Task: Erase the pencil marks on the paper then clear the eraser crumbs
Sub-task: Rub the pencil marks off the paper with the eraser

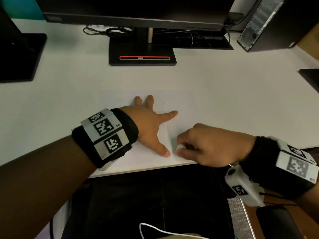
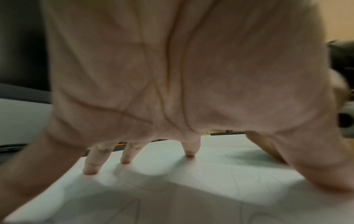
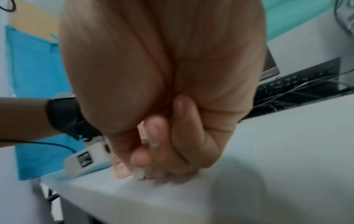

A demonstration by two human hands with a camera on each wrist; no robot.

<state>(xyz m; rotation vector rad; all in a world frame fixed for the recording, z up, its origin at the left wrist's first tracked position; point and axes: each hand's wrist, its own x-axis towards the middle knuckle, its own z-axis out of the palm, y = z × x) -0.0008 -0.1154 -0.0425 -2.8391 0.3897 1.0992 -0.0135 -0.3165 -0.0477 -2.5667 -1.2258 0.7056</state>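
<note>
left hand [image 1: 148,125] lies spread flat on the paper [image 1: 183,107]; right hand [image 1: 208,145] pinches a white eraser [image 1: 180,146] against the paper near the surface [image 1: 69,80] edge

1 paper [image 1: 183,107], faint pencil marks [image 1: 163,104] on it, count not readable. 1 white eraser [image 1: 180,146] at 5 o'clock of the sheet. 2 hands: left hand [image 1: 150,128], right hand [image 1: 210,147]. 2 wrist bands with markers. 1 monitor [image 1: 138,9] at 12 o'clock, 1 stand base [image 1: 142,56]. 1 computer tower [image 1: 269,23] at 2 o'clock. 1 desk [image 1: 69,75].
</note>
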